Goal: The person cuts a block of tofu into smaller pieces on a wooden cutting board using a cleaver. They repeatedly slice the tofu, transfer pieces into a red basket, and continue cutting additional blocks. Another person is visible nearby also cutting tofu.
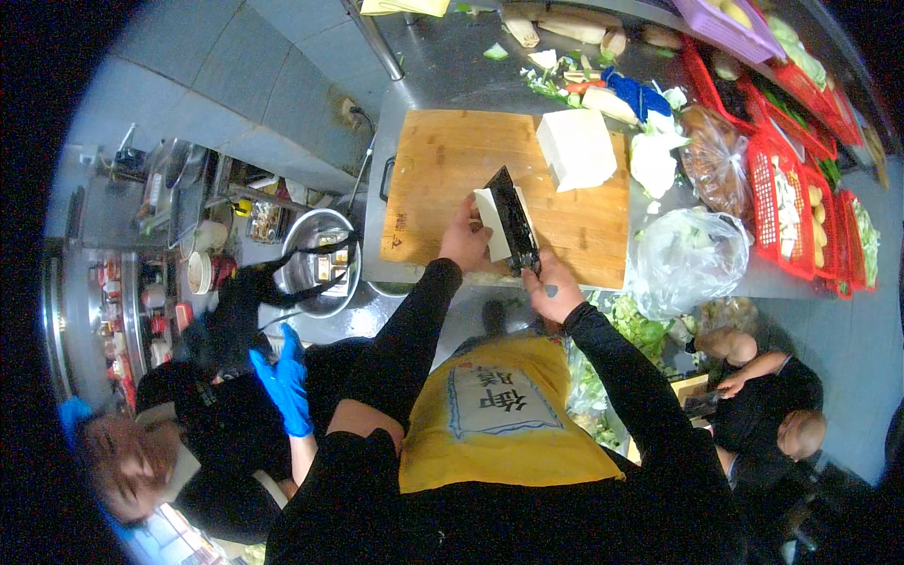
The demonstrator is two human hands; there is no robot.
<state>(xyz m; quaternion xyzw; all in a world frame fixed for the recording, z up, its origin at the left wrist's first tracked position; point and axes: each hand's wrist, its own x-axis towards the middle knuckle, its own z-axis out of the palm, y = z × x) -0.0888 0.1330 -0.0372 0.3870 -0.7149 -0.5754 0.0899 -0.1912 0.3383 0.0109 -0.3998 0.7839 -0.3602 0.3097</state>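
Note:
A dark-bladed cleaver (510, 215) stands over the wooden cutting board (438, 162), its handle gripped by my right hand (553, 286). A pale white slab, possibly tofu (492, 224), lies against the blade's left face, and the fingers of my left hand (466, 236) hold its left edge. Part of another pale piece shows behind the blade on the right. Towards the board's upper right corner sits a large white block (578, 150), apart from both hands. What my left fingertips touch beneath the slab is hidden.
Right of the board are a clear plastic bag (688, 261), cauliflower-like pieces (653, 162) and red baskets (780, 212) of vegetables. Trimmings and a blue cloth (639, 95) lie behind. A steel bowl (286, 265) stands left. A blue-gloved co-worker (286, 385) is close at left; another person (770, 395) is at right.

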